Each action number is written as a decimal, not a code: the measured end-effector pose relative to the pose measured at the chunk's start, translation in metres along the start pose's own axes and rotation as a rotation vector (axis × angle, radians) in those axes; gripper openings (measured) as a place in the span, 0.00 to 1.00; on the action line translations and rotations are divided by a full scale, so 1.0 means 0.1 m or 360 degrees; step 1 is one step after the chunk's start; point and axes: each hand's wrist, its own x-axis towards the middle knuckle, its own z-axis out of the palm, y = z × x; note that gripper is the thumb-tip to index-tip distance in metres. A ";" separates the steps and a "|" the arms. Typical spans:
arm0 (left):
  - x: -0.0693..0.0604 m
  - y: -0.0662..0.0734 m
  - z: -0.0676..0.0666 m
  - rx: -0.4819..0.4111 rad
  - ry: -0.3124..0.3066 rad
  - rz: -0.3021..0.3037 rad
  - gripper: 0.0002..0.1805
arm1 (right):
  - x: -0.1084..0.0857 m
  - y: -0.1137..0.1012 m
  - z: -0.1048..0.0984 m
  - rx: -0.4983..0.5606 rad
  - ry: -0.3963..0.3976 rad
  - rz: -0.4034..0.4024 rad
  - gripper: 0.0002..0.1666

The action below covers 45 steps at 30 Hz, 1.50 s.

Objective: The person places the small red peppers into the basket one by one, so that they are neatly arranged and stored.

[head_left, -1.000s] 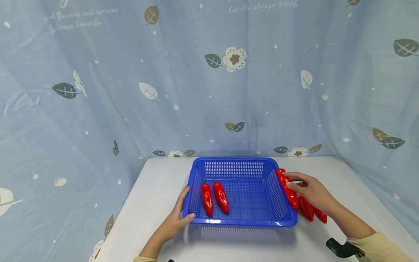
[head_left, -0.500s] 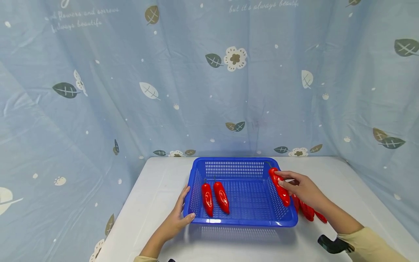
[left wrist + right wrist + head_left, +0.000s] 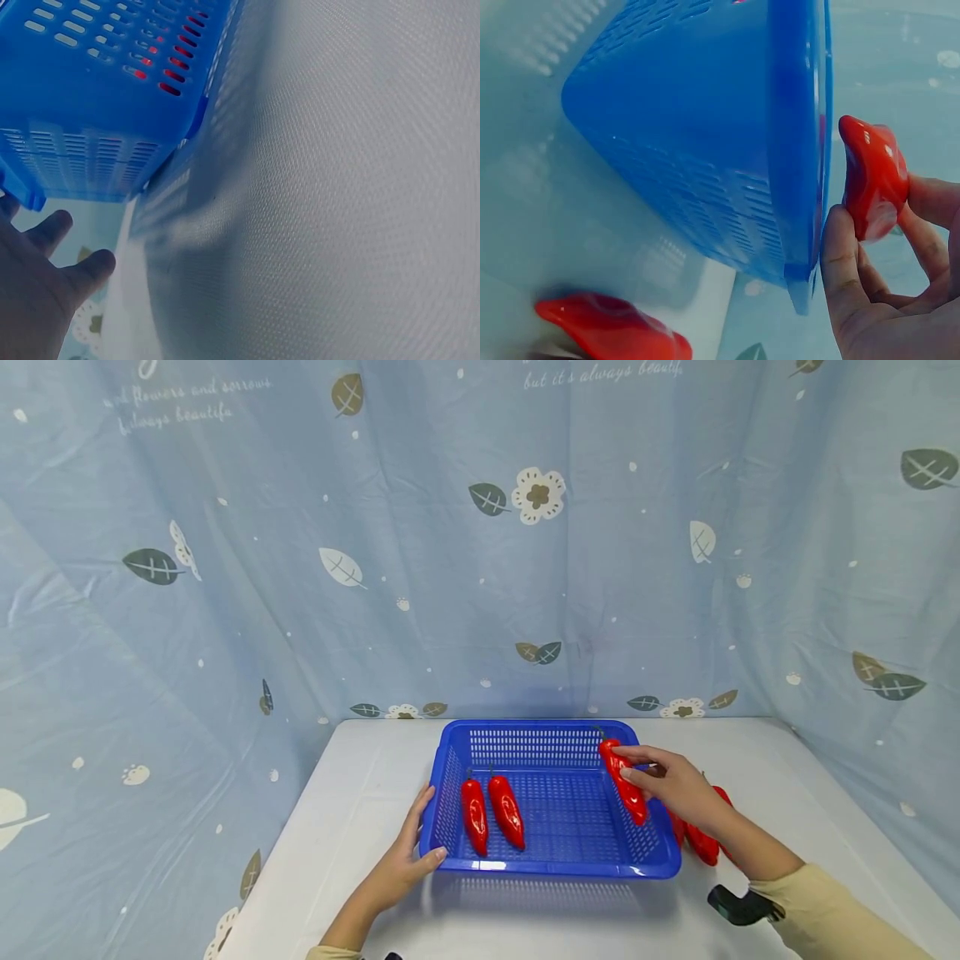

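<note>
A blue plastic basket [image 3: 555,868] stands on the white table with two red chili peppers [image 3: 474,818] lying in its left half. My left hand [image 3: 401,864] touches the basket's near-left corner, its thumb on the rim and its fingers straight along the left side. In the left wrist view, spread fingers [image 3: 88,276] show beside the basket. My right hand [image 3: 678,785] pinches another red chili pepper [image 3: 622,781] by its side, stem pointing away, over the basket's right side. The right wrist view shows that pepper [image 3: 874,176] between thumb and fingers, above the rim.
Several more red chili peppers [image 3: 701,843] lie on the table [image 3: 360,777] just right of the basket, partly hidden under my right forearm. A blue patterned curtain [image 3: 420,568] hangs behind and at both sides of the table.
My right hand has carried the pepper leftward, from outside the basket's right rim to over its inside. The left hand and the basket have stayed in place.
</note>
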 end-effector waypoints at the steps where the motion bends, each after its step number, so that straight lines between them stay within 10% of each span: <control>1: 0.00 0.00 0.00 0.0000 0.0002 0.0001 0.50 | 0.01 -0.01 0.01 -0.0001 0.0003 0.0002 0.33; 45: 0.00 0.01 0.01 0.0007 0.0012 0.0000 0.50 | 0.33 -0.31 0.18 0.0063 -0.0107 -0.0106 0.28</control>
